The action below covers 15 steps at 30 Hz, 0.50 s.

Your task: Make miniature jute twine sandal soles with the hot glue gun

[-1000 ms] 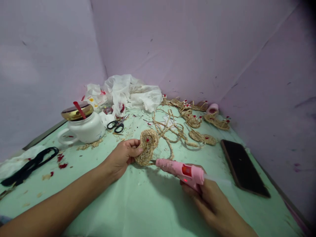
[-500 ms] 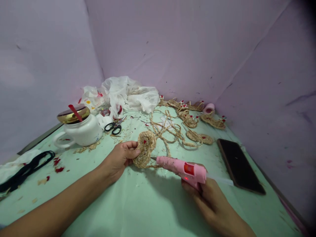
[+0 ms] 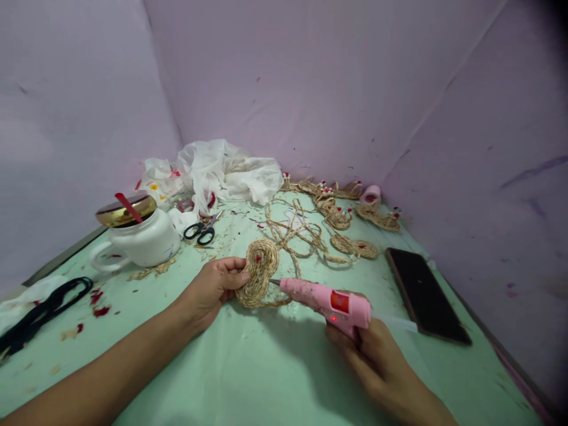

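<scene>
Our L grip point(image 3: 210, 290) is pinched narrow, thumb and fingers on the near edge of a straw coil point(image 3: 257, 275), figure-8 in shape w/ a red dot. The coil is at centre, tilted up towards us; can't tell if it touches the green surface point(image 3: 244, 378). Our R grip point(image 3: 373, 349) is closed round a pink glue gun point(image 3: 315, 296), red light lit, nozzle point(image 3: 275, 282) at or just beside the coil's R edge; contact unclear.

Progress, we judge: the coil is mostly wound, rows packed close; a strand point(image 3: 277, 303) comes off its lower end, unwound, and no beads or strap show on it. Beyond, approx. mid-surface, lies a tangle of braid point(image 3: 306, 239). To its R, a plain coil point(image 3: 355, 246) has a red spot, no beads; behind are straw pieces point(image 3: 379, 219) w/ red and white beads, seemingly further along.

Outer edges: phone point(image 3: 428, 296) R, dark screen; scissors point(image 3: 205, 232), mug point(image 3: 144, 239) and black cord point(image 3: 48, 313) L.

Text: a packet point(image 3: 160, 184) has red and yellow print, too small to read; no legible brand, incl. on the gun.
</scene>
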Available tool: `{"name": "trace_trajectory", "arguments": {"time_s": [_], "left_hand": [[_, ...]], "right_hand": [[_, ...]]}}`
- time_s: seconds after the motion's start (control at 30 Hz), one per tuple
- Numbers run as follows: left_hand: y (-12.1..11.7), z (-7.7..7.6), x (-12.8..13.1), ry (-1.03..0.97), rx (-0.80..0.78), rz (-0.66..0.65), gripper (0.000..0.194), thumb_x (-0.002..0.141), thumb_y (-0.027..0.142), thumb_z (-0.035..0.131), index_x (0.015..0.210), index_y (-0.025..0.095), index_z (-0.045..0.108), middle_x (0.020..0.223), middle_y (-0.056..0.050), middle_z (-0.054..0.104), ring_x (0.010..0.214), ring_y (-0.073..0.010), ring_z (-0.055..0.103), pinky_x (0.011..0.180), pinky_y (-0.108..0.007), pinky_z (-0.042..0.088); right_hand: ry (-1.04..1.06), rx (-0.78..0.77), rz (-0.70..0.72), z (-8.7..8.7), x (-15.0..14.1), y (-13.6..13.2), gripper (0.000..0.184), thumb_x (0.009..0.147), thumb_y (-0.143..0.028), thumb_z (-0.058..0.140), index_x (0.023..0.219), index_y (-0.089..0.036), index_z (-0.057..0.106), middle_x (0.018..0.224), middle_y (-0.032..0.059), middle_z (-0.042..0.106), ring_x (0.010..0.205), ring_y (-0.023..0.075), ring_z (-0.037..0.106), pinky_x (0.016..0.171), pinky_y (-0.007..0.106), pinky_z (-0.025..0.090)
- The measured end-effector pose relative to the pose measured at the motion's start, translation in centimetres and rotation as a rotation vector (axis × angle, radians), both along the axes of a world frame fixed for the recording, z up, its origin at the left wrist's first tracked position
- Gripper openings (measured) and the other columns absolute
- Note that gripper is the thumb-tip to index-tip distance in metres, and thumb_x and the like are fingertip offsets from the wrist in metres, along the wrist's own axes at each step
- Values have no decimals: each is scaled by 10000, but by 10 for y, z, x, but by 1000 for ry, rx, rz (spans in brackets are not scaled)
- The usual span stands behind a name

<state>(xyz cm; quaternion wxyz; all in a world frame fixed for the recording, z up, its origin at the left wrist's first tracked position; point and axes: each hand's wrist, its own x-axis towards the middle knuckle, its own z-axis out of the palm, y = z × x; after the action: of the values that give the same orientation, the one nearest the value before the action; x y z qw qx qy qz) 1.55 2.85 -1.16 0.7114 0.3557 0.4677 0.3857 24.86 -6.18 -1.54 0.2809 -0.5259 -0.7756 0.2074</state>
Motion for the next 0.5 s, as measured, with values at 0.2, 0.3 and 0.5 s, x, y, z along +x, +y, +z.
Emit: {"name": "trace_trajectory", "arguments": {"time_s": [0.2,0.3,0.5], "left_hand": [[0,-3,-1,2,-5,-3,276,530,175,749,775,118,637,654,-23,666,609,-129,597,618,-231,451],[-1,-3,-2,5,-5,-8,269,537,179,748,776,120,637,662,-23,664,620,-135,601,625,-238,451],[-1,-2,-2,13,-19,-4,291,516,183,759,773,117,639,657,-31,664,634,-151,608,645,-252,451]], "right_hand": [[53,-31,21,0,0,2,368,883,-259,375,1241,-207,441,1043,96,587,889,222,572,810,320,465],[76,-25,16,-1,1,3,378,882,-246,380,1256,-212,427,1059,93,586,921,223,569,830,320,459],[110,64,-36,-8,2,2,384,871,-235,413,1255,-233,422,1062,82,580,876,210,583,774,300,481]]}}
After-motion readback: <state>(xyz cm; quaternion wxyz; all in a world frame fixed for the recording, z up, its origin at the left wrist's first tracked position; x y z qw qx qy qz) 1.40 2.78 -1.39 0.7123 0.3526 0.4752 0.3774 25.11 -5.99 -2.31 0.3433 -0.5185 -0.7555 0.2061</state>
